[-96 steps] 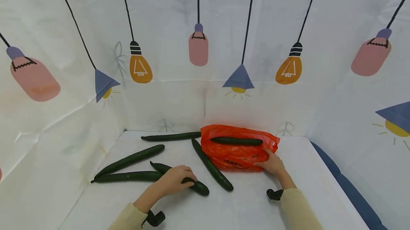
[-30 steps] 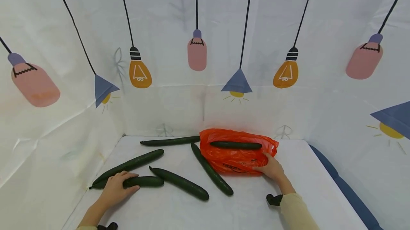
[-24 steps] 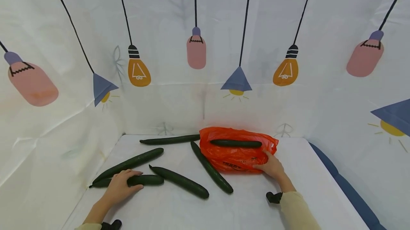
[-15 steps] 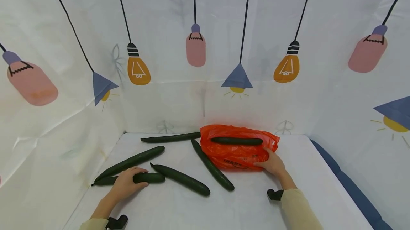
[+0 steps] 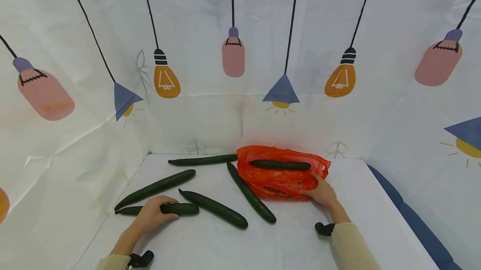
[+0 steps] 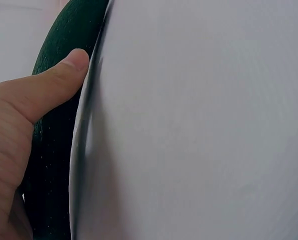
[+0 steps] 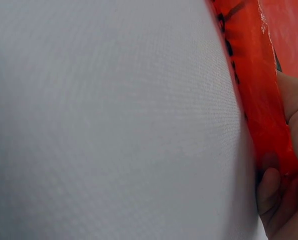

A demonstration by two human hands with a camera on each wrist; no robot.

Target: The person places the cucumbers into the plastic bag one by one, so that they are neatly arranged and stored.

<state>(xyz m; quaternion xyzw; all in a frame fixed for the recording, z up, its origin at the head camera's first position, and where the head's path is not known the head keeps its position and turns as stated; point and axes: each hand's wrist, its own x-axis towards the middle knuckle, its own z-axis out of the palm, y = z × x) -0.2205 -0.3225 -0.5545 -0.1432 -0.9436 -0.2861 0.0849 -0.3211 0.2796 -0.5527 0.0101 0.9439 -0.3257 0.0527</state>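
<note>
My left hand point(image 5: 157, 212) lies over a dark green cucumber point(image 5: 185, 209) at the near left of the white table point(image 5: 293, 245), fingers wrapped over it. The left wrist view shows the thumb point(image 6: 64, 75) pressed along that cucumber point(image 6: 54, 165). My right hand point(image 5: 320, 191) holds the near right edge of an orange plastic bag point(image 5: 278, 180). In the right wrist view the hand point(image 7: 281, 200) pinches the orange plastic point(image 7: 261, 100). Another cucumber point(image 5: 279, 164) lies on top of the bag.
Several more cucumbers lie loose: one long one point(image 5: 158, 188) at the left, one point(image 5: 214, 208) in the middle, one point(image 5: 251, 199) slanting beside the bag, one point(image 5: 203, 160) along the back. White cloth walls printed with lamps enclose the table on three sides.
My left hand left the middle cucumber, went to the near-left one and closed its fingers over it. The right hand has stayed on the bag.
</note>
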